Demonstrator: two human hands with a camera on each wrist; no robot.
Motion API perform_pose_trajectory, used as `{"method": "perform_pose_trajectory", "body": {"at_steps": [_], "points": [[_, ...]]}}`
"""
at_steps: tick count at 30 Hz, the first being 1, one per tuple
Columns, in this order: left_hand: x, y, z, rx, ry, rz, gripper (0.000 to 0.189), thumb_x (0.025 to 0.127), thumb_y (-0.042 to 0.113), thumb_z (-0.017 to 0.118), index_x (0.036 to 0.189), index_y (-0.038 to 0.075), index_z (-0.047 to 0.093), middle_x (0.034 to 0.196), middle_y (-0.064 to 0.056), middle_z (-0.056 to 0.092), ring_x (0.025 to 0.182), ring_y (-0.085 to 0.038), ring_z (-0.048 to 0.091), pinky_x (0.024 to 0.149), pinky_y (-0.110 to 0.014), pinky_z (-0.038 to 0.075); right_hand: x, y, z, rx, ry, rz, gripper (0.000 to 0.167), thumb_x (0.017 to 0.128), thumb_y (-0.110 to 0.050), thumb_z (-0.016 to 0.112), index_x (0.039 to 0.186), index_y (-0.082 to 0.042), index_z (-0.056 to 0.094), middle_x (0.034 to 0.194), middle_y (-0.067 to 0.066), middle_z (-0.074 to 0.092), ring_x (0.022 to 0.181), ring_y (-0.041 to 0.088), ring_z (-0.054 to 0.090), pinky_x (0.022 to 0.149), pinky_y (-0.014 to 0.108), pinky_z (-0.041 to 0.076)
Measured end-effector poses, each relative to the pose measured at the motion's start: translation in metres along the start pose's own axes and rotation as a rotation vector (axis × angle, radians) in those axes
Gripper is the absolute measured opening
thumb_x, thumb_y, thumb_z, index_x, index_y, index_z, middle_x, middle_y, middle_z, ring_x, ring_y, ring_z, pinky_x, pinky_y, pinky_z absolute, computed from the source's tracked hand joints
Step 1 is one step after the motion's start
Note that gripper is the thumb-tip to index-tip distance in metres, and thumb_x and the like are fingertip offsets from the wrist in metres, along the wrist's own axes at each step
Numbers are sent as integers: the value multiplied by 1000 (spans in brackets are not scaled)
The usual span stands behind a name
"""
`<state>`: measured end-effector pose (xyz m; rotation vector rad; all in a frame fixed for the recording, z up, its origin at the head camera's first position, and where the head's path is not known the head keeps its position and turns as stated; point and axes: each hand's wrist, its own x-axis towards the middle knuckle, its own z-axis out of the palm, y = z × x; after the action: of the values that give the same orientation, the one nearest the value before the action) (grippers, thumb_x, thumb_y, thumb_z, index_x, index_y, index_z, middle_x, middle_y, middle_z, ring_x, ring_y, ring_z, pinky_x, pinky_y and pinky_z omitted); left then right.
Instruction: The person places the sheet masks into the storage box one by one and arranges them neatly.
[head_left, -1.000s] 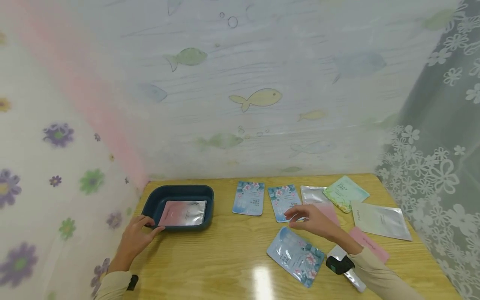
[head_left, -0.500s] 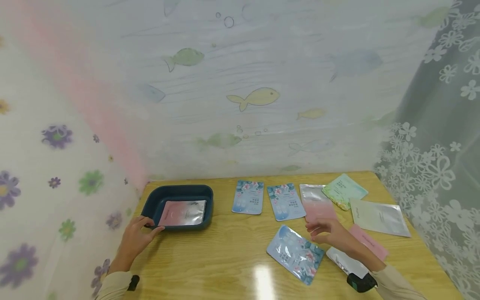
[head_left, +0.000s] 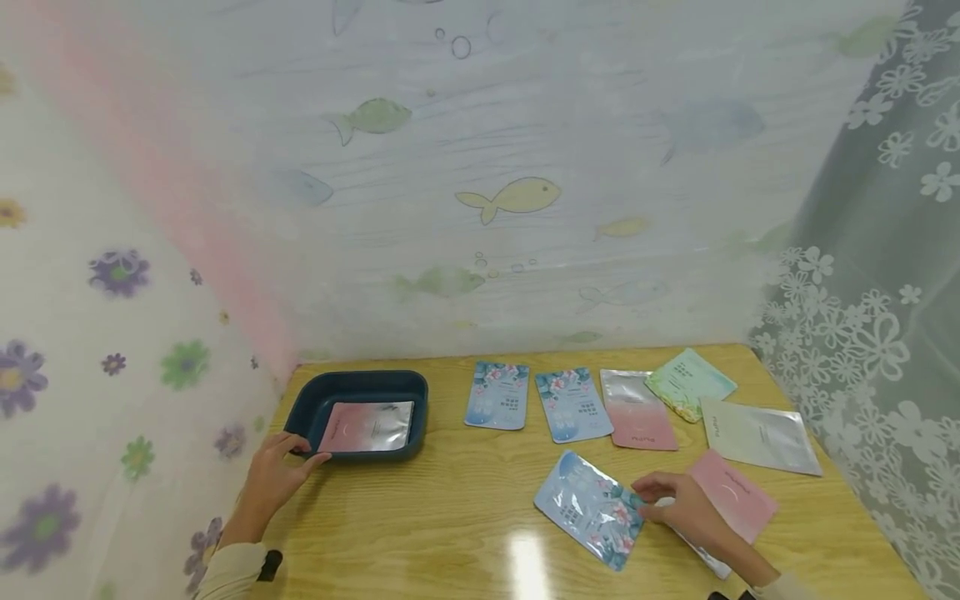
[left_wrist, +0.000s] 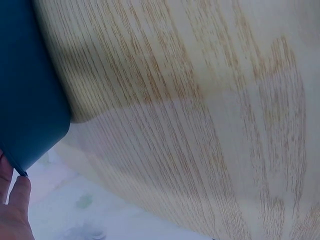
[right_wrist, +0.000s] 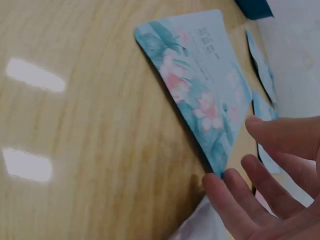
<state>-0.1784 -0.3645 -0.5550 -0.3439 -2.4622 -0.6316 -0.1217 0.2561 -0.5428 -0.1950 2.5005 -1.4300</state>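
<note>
My left hand (head_left: 272, 479) pinches the near left rim of a dark blue plastic bin (head_left: 417, 442). A pink and silver sheet mask packet (head_left: 367, 427) lies inside it. My right hand (head_left: 690, 512) hovers by the right corner of a blue floral sheet mask packet (head_left: 588, 508). In the right wrist view the thumb stands apart from the fingers (right_wrist: 235, 200), whose tips are close to that packet's corner; whether they touch is unclear. Under the right hand lie a pink packet (head_left: 738, 492) and a silvery one (head_left: 716, 567), both partly hidden.
Two more blue floral packets (head_left: 497, 396) (head_left: 573, 406) lie at the back of the wooden table (head_left: 405, 525). Right of them are a silver and pink packet (head_left: 637, 408), a green packet (head_left: 688, 383) and a pale silver one (head_left: 761, 435). Printed curtains (head_left: 525, 275) border the table.
My right hand has drawn back from the back blue packet, moving right and toward me to the nearer blue packet's corner. The left hand has stayed on the bin's rim.
</note>
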Motion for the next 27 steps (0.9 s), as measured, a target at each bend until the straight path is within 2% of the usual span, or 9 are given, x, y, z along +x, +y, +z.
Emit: {"method": "perform_pose_trajectory", "body": {"at_steps": [3,7,10,14,21,27], "points": [[0,1,0,-6,3,-2,30,58,14,89,71,7,63,73,-3,56,71,-21,52,68,-25,38,-3,1,6,-41,74,5,31,77,-9,77,104,1,67,99,10,68,90,27,63,74,29,51],[1,4,-1,-2,15,-2,30,58,14,89,70,8,63,73,-2,56,71,-21,52,68,-26,39,0,0,16,-83,164,62,27,71,-3,79,96,-3,70,92,5,68,86,21,62,74,33,50],[0,4,-1,-2,18,-4,30,58,14,89,70,8,63,73,-2,56,72,-20,52,68,-25,39,1,0,23,-128,236,111,26,66,1,81,88,-7,70,86,2,67,82,18,62,71,30,49],[0,4,-1,3,22,-13,31,58,14,89,71,8,62,74,-2,55,72,-20,52,68,-24,38,2,-1,34,-186,304,130,25,61,5,81,79,-6,67,80,2,63,75,17,59,64,26,47],[0,3,0,-12,29,-3,31,57,12,90,71,6,62,74,-4,55,72,-21,52,68,-23,38,2,-3,42,-209,334,149,25,61,13,74,77,-4,65,70,2,58,64,14,50,57,23,42],[0,3,1,-20,33,-10,31,57,11,90,70,6,62,74,-3,55,72,-21,51,67,-21,38,5,-7,38,-185,319,148,24,65,14,66,81,-4,69,78,3,63,73,17,56,63,30,48]]}}
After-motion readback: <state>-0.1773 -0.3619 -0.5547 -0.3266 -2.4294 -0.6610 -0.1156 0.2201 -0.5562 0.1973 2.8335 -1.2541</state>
